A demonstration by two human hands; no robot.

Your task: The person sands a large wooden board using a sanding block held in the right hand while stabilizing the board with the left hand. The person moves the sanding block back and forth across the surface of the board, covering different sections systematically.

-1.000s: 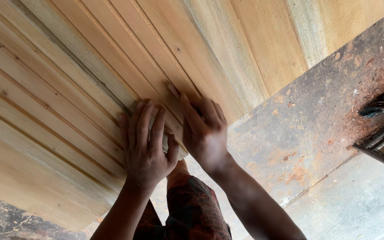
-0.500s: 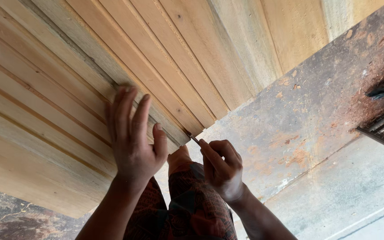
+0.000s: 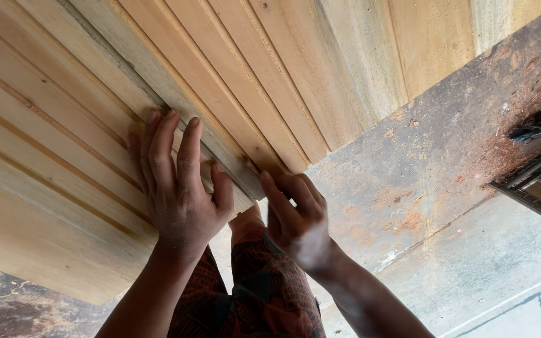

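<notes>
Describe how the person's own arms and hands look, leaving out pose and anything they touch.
Both arms are bare to the edge of the picture: no sleeves, gloves, watch or rings show. The left hand and the right hand look dusty, with a pale powdery patch near the right wrist. Below them shows a dark garment with a reddish-brown pattern.

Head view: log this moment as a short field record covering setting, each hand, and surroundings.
Setting: row of pale grooved wooden boards laid side by side over a stained concrete floor
Left hand: flat on the boards, fingers spread, thumb at a board's end
Right hand: fingers curled on the end of one board; whether it grips cannot be told
Below hands: dark patterned trousers
Far right: dark metal grate
</notes>
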